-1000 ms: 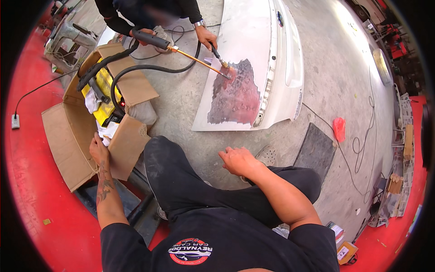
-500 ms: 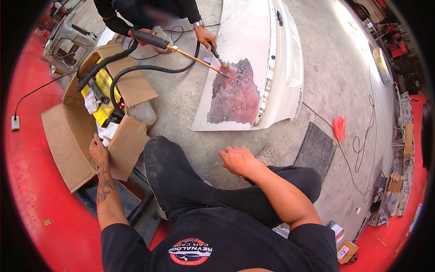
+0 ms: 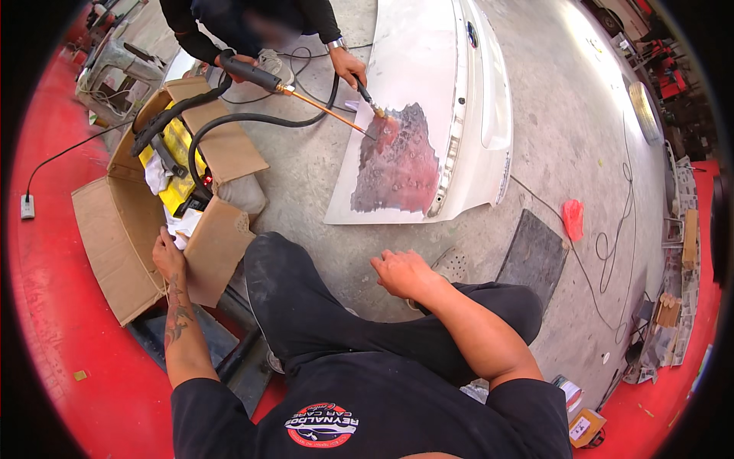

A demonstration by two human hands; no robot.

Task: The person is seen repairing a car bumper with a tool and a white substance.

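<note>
My left hand (image 3: 168, 256) is closed at the near edge of an open cardboard box (image 3: 115, 245), its fingertips beside white paper (image 3: 183, 223). A yellow and black machine (image 3: 178, 172) sits inside the box, and a thick black hose (image 3: 248, 117) runs from it. My right hand (image 3: 401, 273) hangs above my bent leg, fingers loosely curled with nothing in them. Beyond it lies a white car panel (image 3: 386, 65) with a dark grey and reddish bare patch (image 3: 397, 164). Another person's hands hold a black-handled wand with a copper-coloured rod (image 3: 325, 109) and a small black-handled tool (image 3: 368, 99) at that patch.
A dark mat (image 3: 533, 252) and a red plastic piece (image 3: 573, 219) lie on the concrete floor to the right. Cables (image 3: 612, 245) trail there. A power socket (image 3: 27, 206) is at the left on red flooring. Cans and a small box (image 3: 586, 427) stand at lower right.
The other person's copper-coloured rod tip has shifted left and slightly nearer, toward the patch's left edge. Both my hands stay nearly where they were.
</note>
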